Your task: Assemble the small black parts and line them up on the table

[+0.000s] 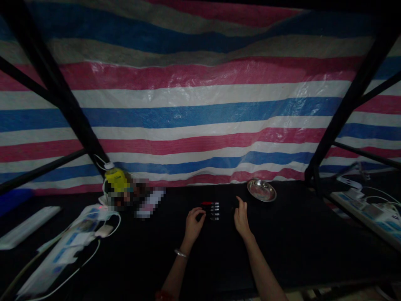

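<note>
Several small pen-like items [214,209] with shiny metal tips lie side by side in a column on the black table [219,259]; the top one is red [206,203]. My left hand [194,224] is at their left ends, thumb and forefinger curled together; whether anything is between them is too dark to tell. To the right of the row, my right hand [241,215] hovers or rests with its fingers partly extended, holding nothing that shows. A round metal dish [262,190] sits beyond my right hand, not touched.
At the left are a yellow bottle [117,179], a blurred-out flat item [151,203], power strips [67,255] and white cables. More electrical gear [369,209] lies at the right. Black frame posts [341,104] flank a striped sheet [200,113] behind the table.
</note>
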Demonstrator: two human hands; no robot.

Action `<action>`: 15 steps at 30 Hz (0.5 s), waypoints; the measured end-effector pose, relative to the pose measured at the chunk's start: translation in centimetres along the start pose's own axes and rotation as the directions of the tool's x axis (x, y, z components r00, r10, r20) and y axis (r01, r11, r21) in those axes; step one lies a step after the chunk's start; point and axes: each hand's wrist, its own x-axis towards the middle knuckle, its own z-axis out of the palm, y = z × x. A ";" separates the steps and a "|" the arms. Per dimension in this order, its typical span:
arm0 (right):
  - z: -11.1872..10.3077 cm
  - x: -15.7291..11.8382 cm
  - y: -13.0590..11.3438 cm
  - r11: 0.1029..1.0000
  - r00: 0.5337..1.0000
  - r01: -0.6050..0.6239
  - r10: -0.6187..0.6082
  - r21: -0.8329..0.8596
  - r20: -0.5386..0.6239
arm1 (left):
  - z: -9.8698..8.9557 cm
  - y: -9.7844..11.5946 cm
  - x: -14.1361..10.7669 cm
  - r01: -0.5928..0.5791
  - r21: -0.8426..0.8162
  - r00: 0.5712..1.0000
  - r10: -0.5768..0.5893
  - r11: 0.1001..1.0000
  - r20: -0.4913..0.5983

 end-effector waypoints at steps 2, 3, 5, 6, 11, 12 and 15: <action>0.2 0.0 0.2 1.000 1.000 -0.002 0.002 0.011 -0.027 | 0.0 0.0 0.0 -0.001 0.003 1.000 0.001 1.000 -0.003; 0.3 0.1 0.3 1.000 0.999 -0.001 0.002 0.012 -0.033 | 0.0 0.1 0.0 0.001 0.006 1.000 -0.001 1.000 -0.001; 0.5 0.2 0.5 1.000 0.999 0.001 -0.001 0.015 -0.038 | -0.1 0.2 0.0 0.007 0.013 1.000 -0.007 1.000 0.009; 0.6 0.2 0.6 1.000 0.999 0.002 -0.001 0.017 -0.043 | -0.1 0.3 0.0 0.009 0.016 1.000 -0.009 1.000 0.012; 0.9 0.4 1.0 1.000 0.998 -0.006 0.008 0.029 -0.066 | -0.1 0.2 0.0 -0.012 0.021 1.000 0.012 1.000 -0.004; 0.9 0.5 1.0 1.000 0.998 -0.006 0.008 0.030 -0.067 | -0.1 0.1 0.0 -0.016 0.022 1.000 0.017 1.000 -0.010; 0.8 0.5 1.2 1.000 0.998 -0.013 0.015 0.027 -0.060 | 0.0 -0.1 0.0 -0.027 0.029 0.999 0.028 0.999 -0.016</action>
